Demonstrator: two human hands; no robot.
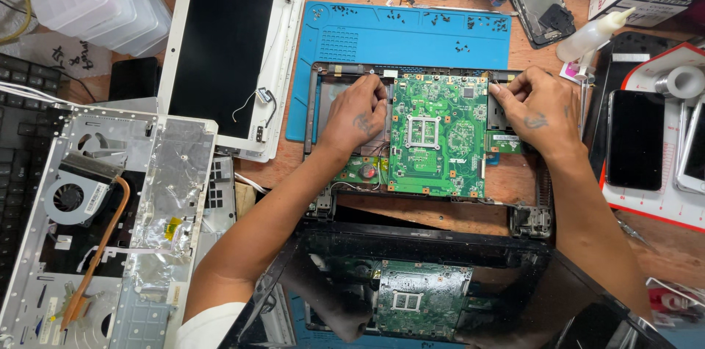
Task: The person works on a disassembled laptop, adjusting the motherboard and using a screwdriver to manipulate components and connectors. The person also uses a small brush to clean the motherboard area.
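At the centre of the workbench, a green motherboard [438, 136] is seated in the black laptop base [530, 218], which lies partly on a blue work mat [411, 33]. The board's upper left corner is pinched by the fingers of the left hand [358, 115], and its upper right corner is gripped by the right hand [534, 110]; both hands are curled closed on the board's top edge, apparently so that it can be kept level and steady within the base. The glossy dark screen [440, 283] of the same laptop is folded flat toward the viewer, and the board and hands are mirrored in it. Small screws [463, 46] are scattered on the mat, seemingly kept there to stop them rolling off. To the left, a white laptop lid [224, 59] and an opened white chassis with a fan and copper heat pipe [95, 253] are laid out. To the right, a dark phone [635, 140] and a white squeeze bottle [591, 37] are seen.
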